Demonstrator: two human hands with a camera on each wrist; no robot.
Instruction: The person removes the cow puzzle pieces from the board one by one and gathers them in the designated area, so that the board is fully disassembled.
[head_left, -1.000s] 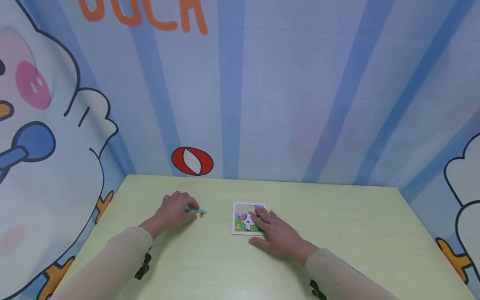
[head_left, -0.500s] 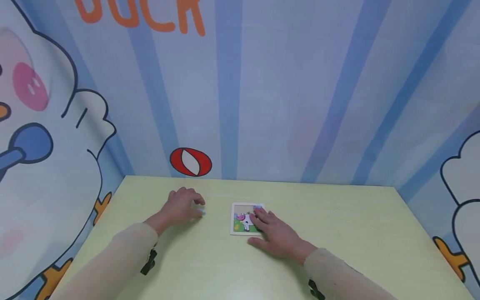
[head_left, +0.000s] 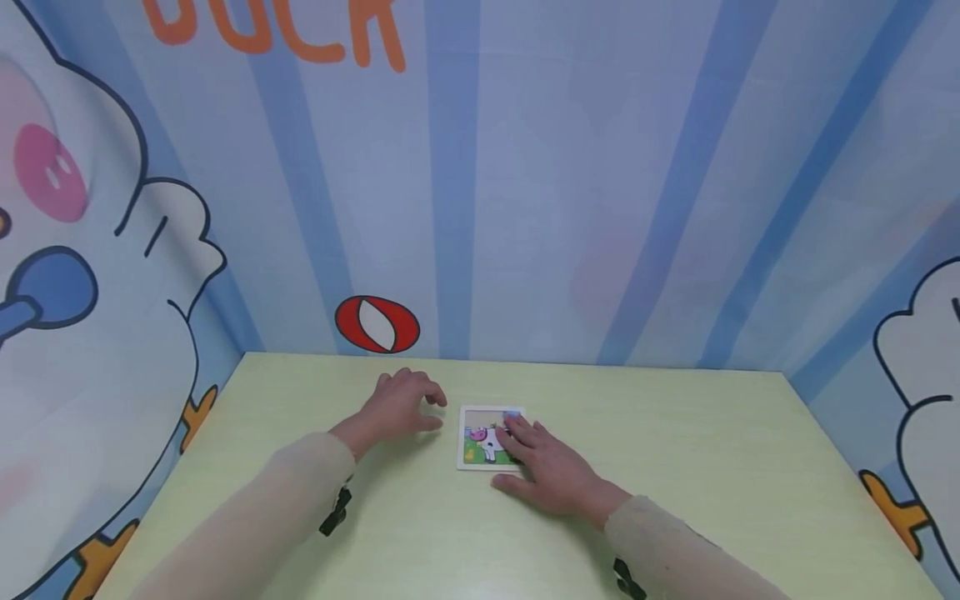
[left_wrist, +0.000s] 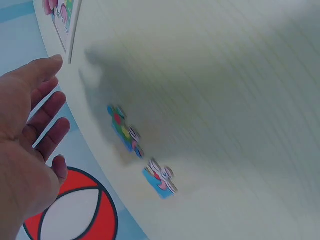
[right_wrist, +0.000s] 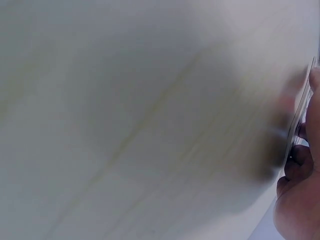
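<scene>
My left hand (head_left: pixel 397 406) hovers just left of a small white-framed puzzle board (head_left: pixel 480 467). Its thumb and fingers are apart and loosely bent, with nothing visible between them. In the left wrist view, two colourful jigsaw pieces (left_wrist: pixel 124 131) lie on the table below that hand (left_wrist: pixel 25 130); in the head view the hand hides them. Spread flat, my right hand (head_left: pixel 551 471) rests on the right side of the board, covering part of its cow picture. A plain beige patch shows at the picture's upper left. The board's edge (right_wrist: pixel 300 107) appears beside my fingers in the right wrist view.
The pale wooden table (head_left: pixel 675 442) ends at a blue-striped backdrop (head_left: pixel 525 208) printed with cartoon figures and a red-and-white oval (head_left: pixel 397 325). Dark straps (head_left: pixel 335 512) hang under both sleeves.
My left hand has moved right, from beside the jigsaw pieces to near the board's left edge. The right hand and the board stay in place; the view has shifted slightly.
</scene>
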